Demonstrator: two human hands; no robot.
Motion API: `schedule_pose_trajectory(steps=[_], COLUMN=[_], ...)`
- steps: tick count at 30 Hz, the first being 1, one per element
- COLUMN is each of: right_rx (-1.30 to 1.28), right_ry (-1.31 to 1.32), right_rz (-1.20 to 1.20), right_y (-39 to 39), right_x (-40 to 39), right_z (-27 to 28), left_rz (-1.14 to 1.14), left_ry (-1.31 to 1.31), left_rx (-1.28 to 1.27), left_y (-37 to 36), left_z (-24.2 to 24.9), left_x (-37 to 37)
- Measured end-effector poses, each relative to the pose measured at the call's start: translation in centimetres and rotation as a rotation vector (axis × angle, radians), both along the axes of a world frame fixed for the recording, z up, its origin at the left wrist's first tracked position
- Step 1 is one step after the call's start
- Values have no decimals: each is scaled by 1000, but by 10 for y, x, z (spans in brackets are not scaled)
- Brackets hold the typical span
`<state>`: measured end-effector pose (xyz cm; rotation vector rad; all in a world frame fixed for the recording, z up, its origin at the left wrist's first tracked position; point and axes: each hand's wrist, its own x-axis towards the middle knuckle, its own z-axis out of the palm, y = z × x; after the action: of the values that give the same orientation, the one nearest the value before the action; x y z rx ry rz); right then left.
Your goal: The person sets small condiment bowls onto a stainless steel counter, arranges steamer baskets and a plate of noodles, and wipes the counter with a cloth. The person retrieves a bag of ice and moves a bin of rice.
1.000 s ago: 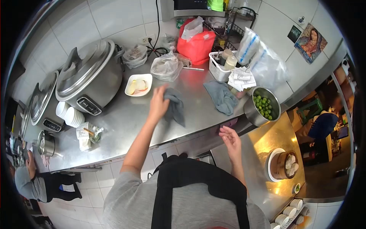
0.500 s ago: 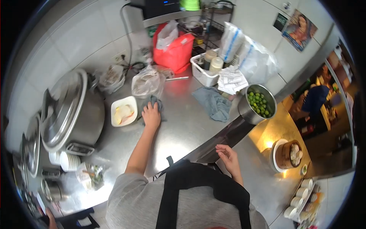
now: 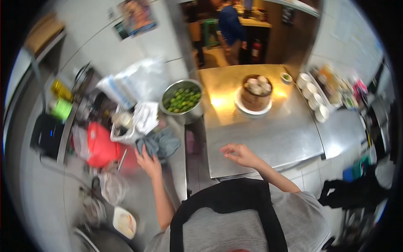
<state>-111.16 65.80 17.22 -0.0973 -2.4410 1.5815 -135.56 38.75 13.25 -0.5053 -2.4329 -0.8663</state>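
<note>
My left hand (image 3: 149, 163) has its fingers spread at the near edge of a crumpled blue-grey cloth (image 3: 161, 145) on the steel counter; whether it touches the cloth is unclear. My right hand (image 3: 241, 154), fingers apart and empty, hovers over the near part of the steel pass surface (image 3: 268, 140). Beyond it, a bamboo steamer (image 3: 256, 98) of dumplings stands on a white plate (image 3: 244, 108). A metal pot (image 3: 189, 118) of green limes sits beyond the cloth, between it and the pass.
Left of the cloth are a white basket (image 3: 121, 136) with bottles and papers, and a red bag (image 3: 100, 145). A white bowl (image 3: 119, 215) lies lower left. White cups (image 3: 315, 101) line the right side. People (image 3: 231, 27) stand beyond the opening.
The view has turned right towards the pass. My left hand has left one cloth beside the white bowl and is now at the other cloth near the basket. My right hand is over the pass surface.
</note>
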Motion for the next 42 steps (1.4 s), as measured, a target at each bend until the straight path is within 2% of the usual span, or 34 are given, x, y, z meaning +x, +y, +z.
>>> schedule_pose_trajectory(steps=[2,3,4,5,6,7,8,10,12,13,14,16,17,19,20,22,24,25,27,28,29,30,31,32,36,39,40,41,42], right_rx=[-19,-212,-403,-402,-678,-951,-943,-1186,-1249,-1327,-1305,-1412,-1389,-1435,-1463,-1451,-1441,-1443,-1467,-1466,-1467,-1463,-1462,-1430,-1395,-1421,-655,-662,-1026], right_ry=[12,23,36,47,8,-38,-47,82,91,125,82,113,61,116,135,105,151,81,133,80,105,131,99,109,146,172,92,102,141], right_rz=[-91,-151,-199,-221,-354,-479,-481,-533,-504,-492,-481,-482,-477,-460,-411,-403,-371,-334,-325,-288,-392,-501,-469,-497,-557,-485,-423,-426,-501], right_y=[19,32,43,57,72,85,99,126,148,157,163,169,172,175,179,178,183,186,190,187,181,177,175,173,166,204,189,186,184], right_x=[11,15,20,26,32,37,39,38,31,28,23,12,8,0,-2,0,-3,-3,-6,-9,-13,-14,-16,-18,-28,-35,-21,-22,-26], right_z=[-21,-40,-50,-58,-60,-62,-66,-72,-77,-80,-81,-83,-84,-92,-100,-99,-106,-109,-110,-107,-96,-88,-85,-82,-75,-125,-114,-100,-88], left_rz=[-77,-116,-52,22,7,22,45,-386,-745,-855,-972,-1147,-1173,-1045,-1001,-919,-725,-667,-1036,-1131,-1082,-1281,-1476,-1438,-1098,-1073,-1080,-1088,-1066], left_ry=[-148,-130,-287,-447,-446,-412,-381,-182,-210,-74,-62,174,326,676,613,518,891,852,566,388,369,153,-66,-80,151,206,152,97,6], left_rx=[-159,-170,-225,-276,-277,-284,-287,-231,-263,-365,-366,-376,-344,-328,-328,-324,-261,-285,-939,-599,-604,-597,-570,-567,-578,-474,-453,-434,-499], left_y=[-3,0,2,8,15,19,23,35,73,92,107,121,125,125,123,127,132,124,106,104,102,101,100,101,109,114,109,101,93], left_z=[-39,-38,-30,-21,-9,3,17,55,133,182,221,283,296,318,330,323,288,300,339,330,334,341,345,343,316,275,267,257,250], left_x=[-9,-6,3,8,12,17,21,17,48,76,103,152,173,220,240,258,262,265,265,263,258,252,249,254,270,249,238,227,217])
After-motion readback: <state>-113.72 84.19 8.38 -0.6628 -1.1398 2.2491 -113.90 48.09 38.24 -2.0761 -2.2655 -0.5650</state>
